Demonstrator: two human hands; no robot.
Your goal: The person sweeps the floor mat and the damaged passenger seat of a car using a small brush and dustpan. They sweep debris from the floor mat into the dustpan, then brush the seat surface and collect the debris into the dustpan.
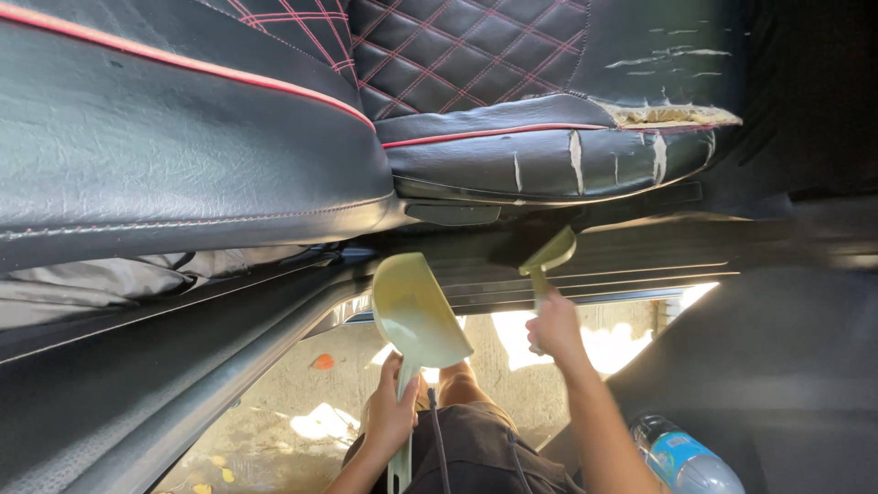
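While you lean in at the open car door, your left hand (391, 413) is wrapped around the handle of a pale green dustpan (416, 314), fingers closed tight on it, with the pan's scoop raised and tilted toward the dark door sill (585, 265). Your right hand (552, 327) is clenched on the handle of a small brush (550, 254) of the same pale green, and its head sits up against the sill strip, just under the front edge of the seat. Brush and dustpan are near each other but apart. Above them hangs the black car seat (512, 101), quilted with red diamond stitching and red piping, its cover cracked and torn at the right corner so that light padding shows. Your dark shorts (476, 453) fill the bottom middle of the view, and sunlit concrete ground (302, 402) with a few small leaves shows beyond. Lower right, a clear plastic bottle (684, 457) with a blue label rests in the door panel.
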